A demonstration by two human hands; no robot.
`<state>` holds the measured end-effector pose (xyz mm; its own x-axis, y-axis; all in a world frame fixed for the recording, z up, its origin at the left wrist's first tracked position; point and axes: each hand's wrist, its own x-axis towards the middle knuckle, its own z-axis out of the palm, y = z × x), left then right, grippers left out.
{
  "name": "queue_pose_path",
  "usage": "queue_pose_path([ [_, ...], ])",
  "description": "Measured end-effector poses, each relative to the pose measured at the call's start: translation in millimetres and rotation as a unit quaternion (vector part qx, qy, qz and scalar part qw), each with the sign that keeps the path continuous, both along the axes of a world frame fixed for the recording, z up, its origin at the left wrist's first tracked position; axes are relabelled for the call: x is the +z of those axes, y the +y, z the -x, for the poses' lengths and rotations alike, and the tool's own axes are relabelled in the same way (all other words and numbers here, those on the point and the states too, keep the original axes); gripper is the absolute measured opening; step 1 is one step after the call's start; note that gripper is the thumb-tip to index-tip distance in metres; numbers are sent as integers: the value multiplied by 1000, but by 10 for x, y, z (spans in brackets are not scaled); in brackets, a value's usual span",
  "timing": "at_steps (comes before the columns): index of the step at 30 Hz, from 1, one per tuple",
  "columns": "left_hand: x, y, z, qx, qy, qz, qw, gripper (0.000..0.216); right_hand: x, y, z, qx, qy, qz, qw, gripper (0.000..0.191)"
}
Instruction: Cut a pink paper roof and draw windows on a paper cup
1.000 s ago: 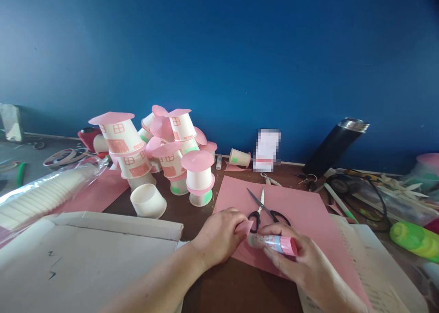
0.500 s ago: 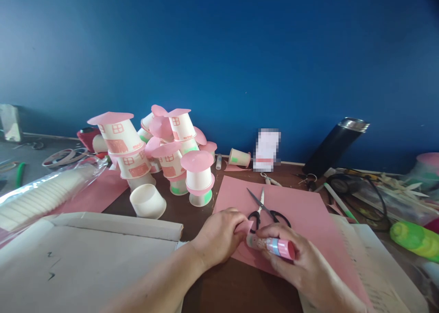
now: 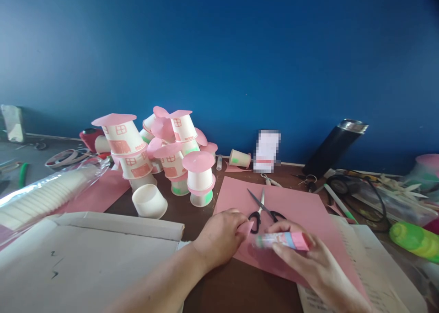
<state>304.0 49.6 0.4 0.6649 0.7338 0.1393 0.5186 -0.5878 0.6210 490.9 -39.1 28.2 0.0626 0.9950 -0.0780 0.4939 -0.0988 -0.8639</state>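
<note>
Pinched in my left hand (image 3: 221,237) is a small piece of pink paper (image 3: 245,229), its pointed end sticking out past the fingers. My right hand (image 3: 305,258) grips a glue stick (image 3: 284,240) with a pink end, held level and slightly blurred, its tip a little apart from the paper piece. Beneath the hands lies a large pink sheet (image 3: 298,203), and on it rest scissors (image 3: 261,208) with black handles, blades apart. A plain white paper cup (image 3: 150,201) stands left of my left hand.
Stacked paper cups with pink paper tops (image 3: 198,162) stand at the back left. A white box lid (image 3: 113,253) fills the front left, below a sleeve of cups (image 3: 51,189). A dark flask (image 3: 334,146) leans on the blue wall. Printed sheets (image 3: 380,258) lie at right.
My right hand has drawn the glue stick to the right, away from the paper piece. My left hand stays nearly in place, still pinching the paper.
</note>
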Motion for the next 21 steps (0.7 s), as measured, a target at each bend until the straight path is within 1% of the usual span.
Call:
queue_pose_path([
  [3,20,6,5,7,10,9,1000,11,21,-13,-7,-57,27,-31,998,25],
  [5,37,7,3,7,13,13,1000,12,27,-9,2,-74,41,-38,996,27],
  [8,52,6,-2,9,16,15,1000,17,26,6,11,-62,42,-36,997,26],
  [11,48,1,-3,7,14,19,1000,14,2,13,-2,-40,4,-32,999,22],
  [15,45,6,2,0,3,25,1000,14,-94,12,-30,-38,-29,-20,999,27],
  [18,50,19,9,-8,-8,24,1000,24,-167,21,-35,-50,-47,-35,997,28],
  [21,45,30,15,-14,-16,22,1000,28,-183,30,-20,-45,-54,-53,996,25],
])
